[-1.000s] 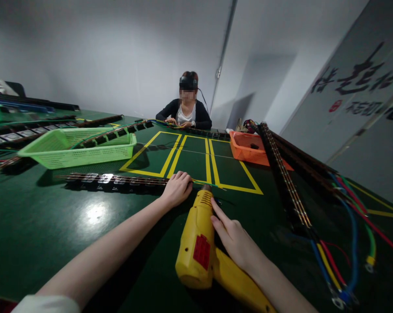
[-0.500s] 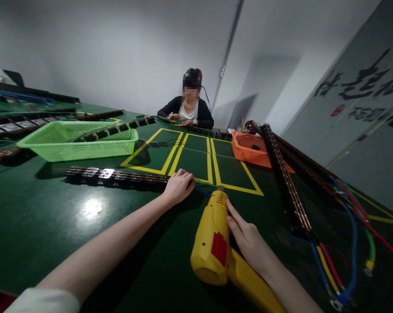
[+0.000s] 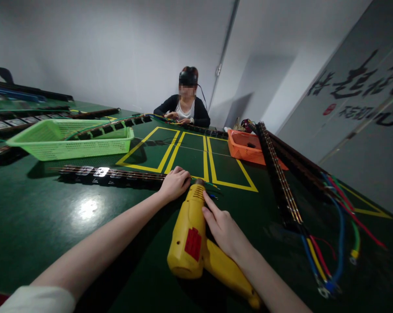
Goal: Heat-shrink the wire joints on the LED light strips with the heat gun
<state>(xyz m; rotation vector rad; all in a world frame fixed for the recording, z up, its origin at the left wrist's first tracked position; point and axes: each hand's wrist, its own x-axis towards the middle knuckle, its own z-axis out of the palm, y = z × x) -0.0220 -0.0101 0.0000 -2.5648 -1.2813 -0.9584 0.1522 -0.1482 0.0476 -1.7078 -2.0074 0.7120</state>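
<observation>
Yellow heat gun (image 3: 185, 243) lies under your right hand (image 3: 224, 228), one finger stretched along its body towards the nozzle (image 3: 199, 181) and the hand grasping its side; the hidden fingers you cannot make out. Your left hand (image 3: 175, 184) is curled over the right end of a dark strip (image 3: 111, 176) with copper-coloured rods, gripping it against the table (image 3: 46, 208). That strip runs leftward from your knuckles. Just past your left fingers, a green wire (image 3: 212, 185) and a blue wire (image 3: 212, 197) stick out near the nozzle; whether it touches them you cannot tell.

Beyond your hands, yellow tape (image 3: 206, 158) marks out frames on the dark green surface. To your left sits a light green basket (image 3: 69, 152) with another strip (image 3: 108, 126) leaning over its rim; to your right, an orange basket (image 3: 245, 152), then a long rodded strip (image 3: 278, 174) ending in coloured cables (image 3: 317, 256). Across from you sits a co-worker (image 3: 183, 104) in a dark headset (image 3: 188, 77).
</observation>
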